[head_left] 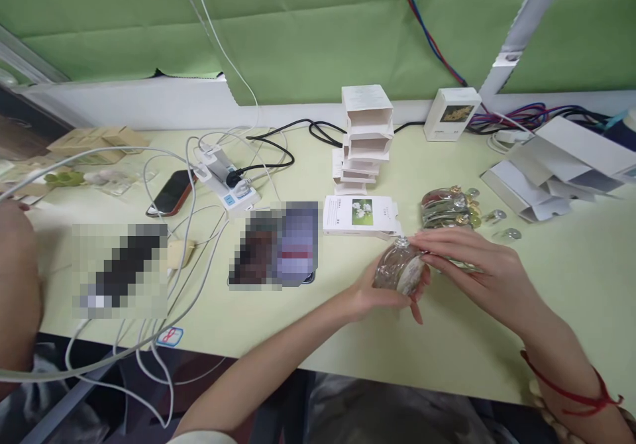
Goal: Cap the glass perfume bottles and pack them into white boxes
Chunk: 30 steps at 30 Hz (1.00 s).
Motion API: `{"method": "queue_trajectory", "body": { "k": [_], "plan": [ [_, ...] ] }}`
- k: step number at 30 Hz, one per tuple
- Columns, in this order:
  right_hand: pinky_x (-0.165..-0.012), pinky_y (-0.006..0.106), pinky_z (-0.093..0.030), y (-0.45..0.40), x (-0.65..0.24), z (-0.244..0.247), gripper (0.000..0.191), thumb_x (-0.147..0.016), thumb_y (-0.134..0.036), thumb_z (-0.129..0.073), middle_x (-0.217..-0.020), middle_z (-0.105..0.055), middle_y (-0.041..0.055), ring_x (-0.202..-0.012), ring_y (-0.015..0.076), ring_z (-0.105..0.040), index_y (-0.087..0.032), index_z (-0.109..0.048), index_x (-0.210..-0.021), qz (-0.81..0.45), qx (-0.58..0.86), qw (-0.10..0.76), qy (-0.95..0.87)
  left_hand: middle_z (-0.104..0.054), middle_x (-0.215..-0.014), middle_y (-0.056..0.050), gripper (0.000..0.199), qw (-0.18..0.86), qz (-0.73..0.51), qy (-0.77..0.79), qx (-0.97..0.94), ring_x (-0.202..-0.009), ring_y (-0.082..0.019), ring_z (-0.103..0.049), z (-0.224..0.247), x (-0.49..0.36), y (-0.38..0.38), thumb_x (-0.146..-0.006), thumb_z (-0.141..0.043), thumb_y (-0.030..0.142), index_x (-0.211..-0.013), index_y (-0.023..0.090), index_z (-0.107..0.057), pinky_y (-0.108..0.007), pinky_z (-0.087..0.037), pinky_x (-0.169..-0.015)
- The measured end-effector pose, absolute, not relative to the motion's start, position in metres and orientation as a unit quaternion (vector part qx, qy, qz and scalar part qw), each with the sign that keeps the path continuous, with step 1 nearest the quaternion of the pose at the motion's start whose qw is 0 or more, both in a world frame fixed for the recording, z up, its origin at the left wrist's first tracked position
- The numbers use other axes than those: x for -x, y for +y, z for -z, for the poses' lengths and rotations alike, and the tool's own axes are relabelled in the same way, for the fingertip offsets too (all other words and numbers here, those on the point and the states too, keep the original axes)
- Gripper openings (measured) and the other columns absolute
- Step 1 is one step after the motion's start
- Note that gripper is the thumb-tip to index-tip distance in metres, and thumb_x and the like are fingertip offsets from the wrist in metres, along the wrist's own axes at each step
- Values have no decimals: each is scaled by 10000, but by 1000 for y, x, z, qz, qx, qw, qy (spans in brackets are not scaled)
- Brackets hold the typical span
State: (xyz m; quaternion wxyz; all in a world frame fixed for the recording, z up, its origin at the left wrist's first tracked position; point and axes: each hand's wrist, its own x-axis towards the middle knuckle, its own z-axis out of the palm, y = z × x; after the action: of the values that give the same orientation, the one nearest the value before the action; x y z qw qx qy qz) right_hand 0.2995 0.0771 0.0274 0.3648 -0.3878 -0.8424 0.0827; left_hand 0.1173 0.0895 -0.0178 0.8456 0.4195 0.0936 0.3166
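My left hand (pixel 368 295) is wrapped round a clear, rounded glass bottle (pixel 395 268) with a short neck and a pale oval label (pixel 411 275). The bottle is tilted a little above the table. From the right, my right hand (pixel 481 272) reaches to the bottle's upper side, its fingers together and the tips against the glass; what lies under them is hidden. Just beyond that hand lie several similar bottles (pixel 444 205) in a row, with loose clear stoppers (pixel 497 216) beside them. A white box with a flower picture (pixel 362 215) lies near the held bottle.
Several opened white boxes (pixel 366 129) stand stacked at the back, with more boxes (pixel 541 172) at the right. One upright box (pixel 451 114) leans by the wall. White cables run round a power strip (pixel 228 189) and phone (pixel 171 192). Another person's arm (pixel 17 285) is at far left.
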Motion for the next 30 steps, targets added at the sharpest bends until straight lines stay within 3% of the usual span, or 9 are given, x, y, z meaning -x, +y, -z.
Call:
{"method": "queue_trajectory", "body": {
  "k": [7, 10, 13, 19, 22, 25, 30],
  "plan": [
    [-836, 302, -523, 73, -299, -27, 305, -862, -93, -529, -1048, -668, 15, -964, 159, -624, -254, -617, -1106, -94, 384, 380, -836, -486, -899, -64, 443, 853, -305, 90, -414, -720, -132, -463, 15, -117, 88, -629, -690, 232, -1038, 177, -528, -282, -530, -544],
    [-821, 289, -528, 71, -300, -28, 309, -856, -95, -531, -1032, -671, 4, -927, 153, -638, -267, -631, -1093, -78, 406, 387, -824, -485, -928, -64, 537, 848, -306, 90, -422, -734, -133, -460, 17, -117, 89, -638, -695, 231, -1132, 205, -487, -282, -533, -559],
    [-797, 265, -531, 67, -305, -27, 256, -830, -121, -576, -993, -680, -4, -883, 148, -647, -267, -665, -1020, -28, 469, 414, -780, -479, -921, -53, 684, 840, -327, 94, -422, -718, -124, -447, 18, -118, 89, -619, -705, 229, -1239, 236, -415, -268, -533, -550],
    [-851, 346, -504, 55, -333, -14, 120, -756, -215, -661, -910, -683, 28, -840, 202, -643, -221, -702, -868, 34, 604, 514, -608, -480, -923, -47, 619, 812, -386, 133, -418, -697, -111, -451, 20, -118, 89, -621, -684, 223, -1188, 217, -434, -231, -511, -516],
    [-655, 323, -516, 43, -352, -5, 168, -741, -340, -671, -856, -689, 30, -759, 218, -649, -222, -709, -855, 31, 686, 478, -548, -486, -917, -40, 612, 798, -397, 156, -425, -641, -91, -449, 21, -117, 90, -627, -678, 256, -1186, 216, -430, -202, -459, -479],
    [-499, 317, -452, 32, -367, 3, 255, -759, -469, -611, -786, -696, 17, -723, 236, -659, -251, -709, -848, 23, 772, 392, -500, -498, -922, -40, 607, 785, -388, 179, -447, -622, -80, -434, 20, -115, 90, -622, -680, 256, -1178, 224, -438, -176, -357, -460],
    [-634, 363, -504, 29, -379, 15, 350, -751, -555, -522, -686, -680, 15, -680, 259, -664, -246, -685, -775, -3, 813, 323, -484, -518, -926, -47, 599, 768, -384, 196, -473, -687, -104, -420, 20, -114, 89, -610, -673, 233, -1167, 212, -455, -222, -325, -563]
  ]
}}
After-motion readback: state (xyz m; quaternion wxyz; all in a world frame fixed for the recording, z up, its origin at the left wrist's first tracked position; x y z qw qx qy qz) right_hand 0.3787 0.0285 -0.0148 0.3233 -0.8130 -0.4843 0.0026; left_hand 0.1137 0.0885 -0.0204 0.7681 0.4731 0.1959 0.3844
